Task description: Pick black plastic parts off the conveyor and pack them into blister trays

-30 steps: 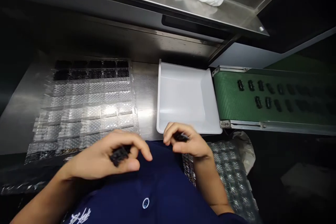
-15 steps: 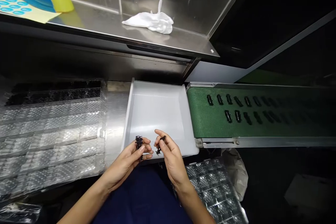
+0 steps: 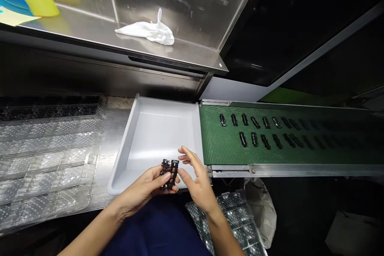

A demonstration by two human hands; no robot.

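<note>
Black plastic parts, narrow and frame-like, stand side by side in my left hand, the thumb pressed across their front. Just to their right is my right hand, fingers apart and thumb near the parts; nothing shows in it. Both hands are over the near edge of a white tray. On the green conveyor belt to the right, similar black parts lie in two rows.
Clear plastic blister trays cover the left bench, their far rows filled with black parts. Above runs a metal shelf with a white glove and a colourful holder. More blister trays and a pale bag are below the conveyor.
The black part from my right hand now sits beside the others in my left hand. My right hand has opened. The whole view has shifted, so the shelf and conveyor appear further left.
</note>
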